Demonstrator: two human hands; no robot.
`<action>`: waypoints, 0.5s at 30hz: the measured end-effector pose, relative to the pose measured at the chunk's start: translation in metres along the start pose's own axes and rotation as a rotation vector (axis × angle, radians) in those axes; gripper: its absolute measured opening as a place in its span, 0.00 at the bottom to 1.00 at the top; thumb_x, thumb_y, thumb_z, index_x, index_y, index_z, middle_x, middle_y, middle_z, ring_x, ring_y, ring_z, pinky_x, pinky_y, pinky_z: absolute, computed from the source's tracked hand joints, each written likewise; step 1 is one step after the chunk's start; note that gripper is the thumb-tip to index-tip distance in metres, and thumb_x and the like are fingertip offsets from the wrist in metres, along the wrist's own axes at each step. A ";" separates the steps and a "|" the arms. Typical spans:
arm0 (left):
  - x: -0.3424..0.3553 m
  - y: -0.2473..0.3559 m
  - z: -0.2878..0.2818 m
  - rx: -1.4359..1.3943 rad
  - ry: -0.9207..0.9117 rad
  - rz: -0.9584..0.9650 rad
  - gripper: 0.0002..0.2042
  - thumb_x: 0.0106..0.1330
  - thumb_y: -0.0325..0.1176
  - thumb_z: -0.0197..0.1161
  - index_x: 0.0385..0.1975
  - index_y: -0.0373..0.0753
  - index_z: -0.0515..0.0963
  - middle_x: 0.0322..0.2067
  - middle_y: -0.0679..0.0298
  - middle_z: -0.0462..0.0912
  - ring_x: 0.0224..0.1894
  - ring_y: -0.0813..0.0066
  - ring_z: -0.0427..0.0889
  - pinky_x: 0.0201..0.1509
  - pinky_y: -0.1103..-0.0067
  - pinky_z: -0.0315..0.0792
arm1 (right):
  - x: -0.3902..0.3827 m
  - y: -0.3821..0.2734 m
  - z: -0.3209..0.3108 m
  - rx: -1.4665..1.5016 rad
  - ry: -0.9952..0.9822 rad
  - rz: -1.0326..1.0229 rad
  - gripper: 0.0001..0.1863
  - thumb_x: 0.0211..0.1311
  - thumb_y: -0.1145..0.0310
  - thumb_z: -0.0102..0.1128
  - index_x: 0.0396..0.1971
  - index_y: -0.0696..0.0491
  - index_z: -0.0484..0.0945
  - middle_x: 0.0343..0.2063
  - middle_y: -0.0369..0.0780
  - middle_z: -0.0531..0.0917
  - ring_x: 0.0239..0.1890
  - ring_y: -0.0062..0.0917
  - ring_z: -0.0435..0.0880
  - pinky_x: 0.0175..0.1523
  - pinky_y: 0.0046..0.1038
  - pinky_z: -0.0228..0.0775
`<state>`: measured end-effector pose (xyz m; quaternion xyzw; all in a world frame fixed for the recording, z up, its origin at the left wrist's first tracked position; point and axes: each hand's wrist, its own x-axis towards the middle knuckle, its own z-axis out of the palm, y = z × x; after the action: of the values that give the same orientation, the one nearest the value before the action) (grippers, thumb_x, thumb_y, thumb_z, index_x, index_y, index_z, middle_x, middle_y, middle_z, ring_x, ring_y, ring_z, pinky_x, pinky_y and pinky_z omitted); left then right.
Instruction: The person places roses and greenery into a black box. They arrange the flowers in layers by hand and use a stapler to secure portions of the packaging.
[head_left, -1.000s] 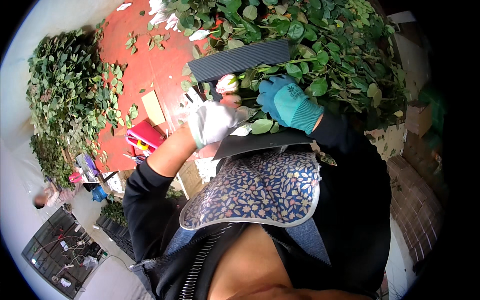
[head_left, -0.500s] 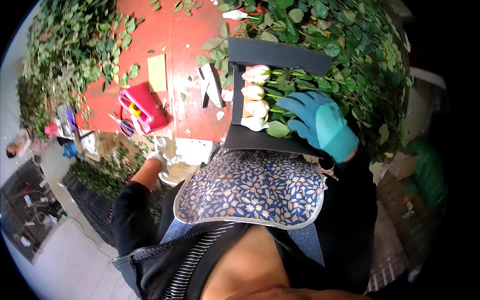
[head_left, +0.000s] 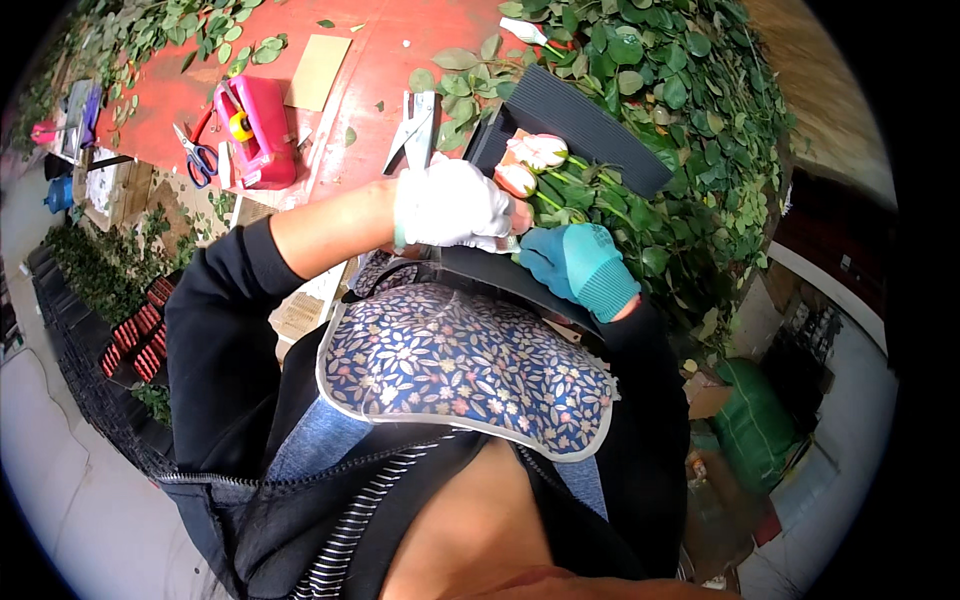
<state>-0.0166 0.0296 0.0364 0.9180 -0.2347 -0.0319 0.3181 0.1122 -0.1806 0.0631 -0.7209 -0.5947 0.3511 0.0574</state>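
Observation:
My left hand (head_left: 452, 203), in a white glove, curls closed around a pink rose head with white netting (head_left: 506, 243) at the lower end of a dark cardboard holder. My right hand (head_left: 572, 265), in a blue-green glove, is closed at that rose's stem, just right of the left fingers. Above them, other pale pink roses (head_left: 541, 151) lie in the holder, their leafy stems pointing right, beside a ridged dark flap (head_left: 590, 125). A white hinged tool (head_left: 408, 135) lies left of the holder on the red table (head_left: 372, 55).
A pink tape dispenser (head_left: 265, 140), scissors (head_left: 198, 160) and a tan card (head_left: 316, 72) lie at the left of the table. Rose foliage (head_left: 700, 150) is heaped along the right and upper left. Dark ridged stacks (head_left: 80, 340) stand low left; a green sack (head_left: 745, 420) is at lower right.
My left hand has come up from low at the left back to the roses and closed there. My right fingers, spread half a second ago, have closed at the stem. The view has shifted.

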 end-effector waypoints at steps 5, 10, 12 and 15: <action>0.028 0.014 -0.001 0.020 -0.095 -0.153 0.10 0.58 0.39 0.60 0.31 0.39 0.81 0.25 0.55 0.82 0.26 0.52 0.83 0.30 0.62 0.77 | 0.000 0.016 0.007 0.069 -0.004 -0.045 0.13 0.61 0.56 0.58 0.28 0.50 0.82 0.26 0.46 0.83 0.28 0.43 0.82 0.34 0.43 0.72; 0.034 0.014 0.017 0.031 -0.063 -0.016 0.09 0.61 0.34 0.57 0.35 0.37 0.80 0.25 0.57 0.81 0.26 0.57 0.83 0.26 0.66 0.75 | -0.001 0.015 0.007 0.096 0.026 -0.021 0.15 0.60 0.55 0.60 0.26 0.51 0.84 0.25 0.47 0.83 0.27 0.44 0.82 0.33 0.43 0.71; 0.037 0.018 0.018 0.043 -0.121 -0.054 0.09 0.62 0.34 0.56 0.34 0.37 0.80 0.25 0.57 0.80 0.27 0.57 0.83 0.27 0.66 0.76 | -0.002 0.013 0.007 0.081 0.028 0.012 0.15 0.60 0.55 0.60 0.26 0.52 0.84 0.24 0.48 0.82 0.26 0.44 0.81 0.32 0.43 0.71; 0.033 0.019 0.028 0.055 -0.080 -0.026 0.08 0.62 0.33 0.55 0.33 0.38 0.80 0.25 0.57 0.80 0.28 0.57 0.83 0.29 0.67 0.76 | -0.005 0.012 0.010 0.095 0.061 -0.005 0.17 0.60 0.54 0.60 0.25 0.53 0.84 0.22 0.48 0.82 0.25 0.45 0.81 0.32 0.43 0.72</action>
<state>-0.0007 -0.0143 0.0282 0.9273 -0.2360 -0.0665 0.2828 0.1161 -0.1921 0.0514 -0.7262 -0.5772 0.3566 0.1109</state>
